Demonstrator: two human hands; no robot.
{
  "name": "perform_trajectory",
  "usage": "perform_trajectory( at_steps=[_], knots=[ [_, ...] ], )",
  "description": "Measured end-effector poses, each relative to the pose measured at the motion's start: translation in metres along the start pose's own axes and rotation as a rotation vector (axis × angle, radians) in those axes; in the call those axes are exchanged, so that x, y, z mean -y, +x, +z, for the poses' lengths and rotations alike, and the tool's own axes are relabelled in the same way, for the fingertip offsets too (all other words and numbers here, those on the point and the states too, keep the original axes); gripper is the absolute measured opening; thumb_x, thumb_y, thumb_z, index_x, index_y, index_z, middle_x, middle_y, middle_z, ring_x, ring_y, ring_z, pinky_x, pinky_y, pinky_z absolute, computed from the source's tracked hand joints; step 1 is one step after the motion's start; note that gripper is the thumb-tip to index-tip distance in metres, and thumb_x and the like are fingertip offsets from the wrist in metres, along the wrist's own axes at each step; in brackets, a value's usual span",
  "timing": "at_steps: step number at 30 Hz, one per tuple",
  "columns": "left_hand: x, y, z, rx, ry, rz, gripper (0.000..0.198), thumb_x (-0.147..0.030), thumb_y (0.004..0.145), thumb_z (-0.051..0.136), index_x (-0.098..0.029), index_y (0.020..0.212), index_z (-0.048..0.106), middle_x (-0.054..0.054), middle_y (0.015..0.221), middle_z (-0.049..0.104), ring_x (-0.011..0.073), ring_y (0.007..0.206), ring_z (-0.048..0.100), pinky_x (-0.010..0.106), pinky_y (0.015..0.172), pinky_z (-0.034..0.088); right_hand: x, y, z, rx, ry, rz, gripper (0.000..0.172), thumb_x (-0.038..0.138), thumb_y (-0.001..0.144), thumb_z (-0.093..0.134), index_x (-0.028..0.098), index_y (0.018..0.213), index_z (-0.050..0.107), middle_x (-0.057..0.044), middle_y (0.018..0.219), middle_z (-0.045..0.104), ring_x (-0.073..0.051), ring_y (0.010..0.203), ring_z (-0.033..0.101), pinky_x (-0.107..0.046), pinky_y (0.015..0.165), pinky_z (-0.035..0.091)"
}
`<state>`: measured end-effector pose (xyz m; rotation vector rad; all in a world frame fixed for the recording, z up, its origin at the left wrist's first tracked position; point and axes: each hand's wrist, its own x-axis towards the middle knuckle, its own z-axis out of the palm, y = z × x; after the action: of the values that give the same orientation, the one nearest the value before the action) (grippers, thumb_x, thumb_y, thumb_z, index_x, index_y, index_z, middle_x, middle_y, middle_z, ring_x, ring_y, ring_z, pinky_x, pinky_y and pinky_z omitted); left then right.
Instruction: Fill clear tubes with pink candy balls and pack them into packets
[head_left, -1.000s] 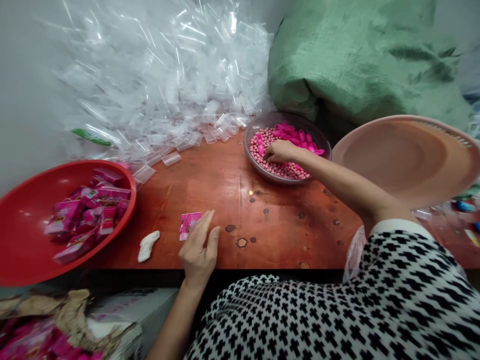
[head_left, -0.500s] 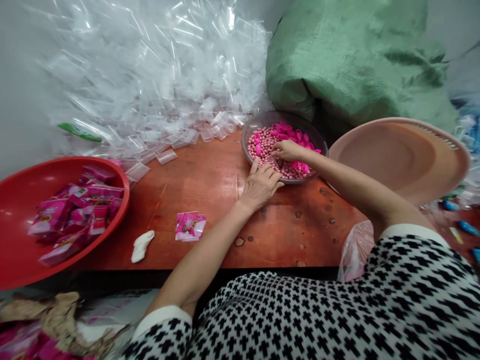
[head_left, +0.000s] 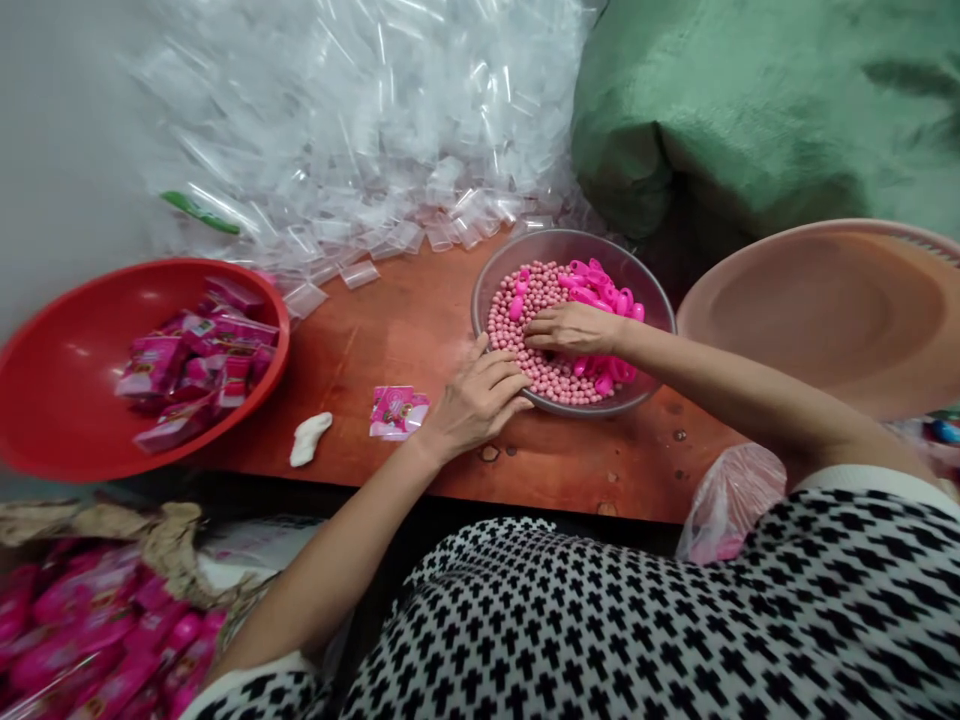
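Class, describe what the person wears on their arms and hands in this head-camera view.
The left hand and right hand are bare, with no gloves. The forearms are bare too. The sleeves are white with a black cross pattern and end in plain white cuffs.

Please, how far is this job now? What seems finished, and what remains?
Done: pink packets lie in the red basin. In hand: the right hand is among pink beads in the grey bowl, the left hand beside it. Remaining: many beads and the heap of clear bags.
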<state>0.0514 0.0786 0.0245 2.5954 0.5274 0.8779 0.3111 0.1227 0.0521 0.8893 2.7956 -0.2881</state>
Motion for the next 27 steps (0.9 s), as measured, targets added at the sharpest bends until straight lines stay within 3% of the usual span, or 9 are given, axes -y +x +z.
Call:
perform_trajectory(
  at_steps=[3, 6, 11, 14, 17, 21, 25, 27],
  knots=[
    [-0.002, -0.011, -0.008, -0.002, -0.013, 0.002, 0.023, -0.036, 0.095, 0.059, -0.019, 0.104, 0.071, 0.008, 0.106, 0.075, 0.0244, 0.118, 0.065, 0.059, 0.123, 0.030, 0.008, 0.005, 0.008, -0.065, 0.222, 0.058, 0.026, 0.024, 0.099, 0.048, 0.015, 0.112, 0.069, -0.013, 0.109, 0.072, -0.022, 0.100, 0.062, -0.037, 0.090, 0.047],
    [-0.004, -0.013, -0.015, -0.058, -0.075, -0.068, 0.025, -0.040, 0.094, 0.060, -0.020, 0.103, 0.071, 0.007, 0.106, 0.076, 0.0234, 0.112, 0.068, 0.056, 0.120, 0.036, 0.013, 0.000, 0.011, -0.136, 0.633, 0.236, 0.021, 0.030, 0.093, 0.058, 0.015, 0.103, 0.070, -0.006, 0.094, 0.073, -0.018, 0.087, 0.065, -0.032, 0.083, 0.050],
    [-0.008, 0.015, -0.024, -0.314, -0.174, -0.400, 0.033, -0.036, 0.093, 0.061, -0.016, 0.118, 0.070, 0.010, 0.113, 0.075, 0.0210, 0.101, 0.071, 0.038, 0.095, 0.057, 0.030, -0.015, 0.003, -0.356, 1.263, 0.389, 0.021, 0.036, 0.084, 0.070, 0.016, 0.091, 0.068, -0.002, 0.085, 0.072, -0.013, 0.078, 0.067, -0.029, 0.078, 0.055],
    [-0.005, 0.037, -0.018, -0.257, -0.367, -0.497, 0.037, -0.033, 0.086, 0.068, -0.016, 0.118, 0.071, 0.011, 0.114, 0.075, 0.0215, 0.095, 0.072, 0.036, 0.087, 0.059, 0.044, -0.016, -0.003, -0.537, 1.411, 0.392, 0.033, 0.044, 0.077, 0.079, 0.016, 0.089, 0.067, -0.002, 0.085, 0.072, -0.013, 0.077, 0.068, -0.030, 0.079, 0.058],
    [-0.002, 0.051, -0.006, -0.211, -0.576, -0.535, 0.028, -0.031, 0.086, 0.066, -0.017, 0.109, 0.074, 0.008, 0.103, 0.077, 0.0205, 0.089, 0.072, 0.035, 0.082, 0.060, 0.054, -0.013, -0.003, -0.678, 1.436, 0.422, 0.044, 0.052, 0.070, 0.084, 0.017, 0.087, 0.065, -0.001, 0.081, 0.071, -0.013, 0.074, 0.069, -0.030, 0.076, 0.059],
    [0.002, 0.058, 0.002, -0.219, -0.824, -0.587, 0.025, -0.030, 0.084, 0.065, -0.015, 0.103, 0.074, 0.007, 0.098, 0.075, 0.0184, 0.083, 0.071, 0.034, 0.075, 0.063, 0.057, -0.019, -0.008, -0.717, 1.237, 0.471, 0.045, 0.053, 0.070, 0.083, 0.018, 0.087, 0.061, 0.002, 0.069, 0.066, -0.013, 0.063, 0.064, -0.027, 0.062, 0.054],
    [0.003, 0.060, -0.002, -0.171, -1.038, -0.646, 0.029, -0.031, 0.080, 0.071, -0.013, 0.103, 0.073, 0.007, 0.099, 0.073, 0.0161, 0.079, 0.069, 0.037, 0.074, 0.065, 0.058, -0.033, -0.026, -0.760, 0.924, 0.446, 0.044, 0.048, 0.082, 0.074, 0.022, 0.116, 0.062, -0.003, 0.093, 0.071, -0.015, 0.073, 0.066, -0.030, 0.068, 0.054],
    [0.003, 0.061, -0.005, -0.164, -1.077, -0.652, 0.032, -0.033, 0.077, 0.075, -0.013, 0.102, 0.073, 0.007, 0.099, 0.072, 0.0156, 0.080, 0.069, 0.037, 0.075, 0.065, 0.059, -0.036, -0.034, -0.713, 0.798, 0.439, 0.037, 0.045, 0.086, 0.068, 0.021, 0.114, 0.065, -0.004, 0.095, 0.072, -0.016, 0.078, 0.067, -0.032, 0.074, 0.054]
  ],
)
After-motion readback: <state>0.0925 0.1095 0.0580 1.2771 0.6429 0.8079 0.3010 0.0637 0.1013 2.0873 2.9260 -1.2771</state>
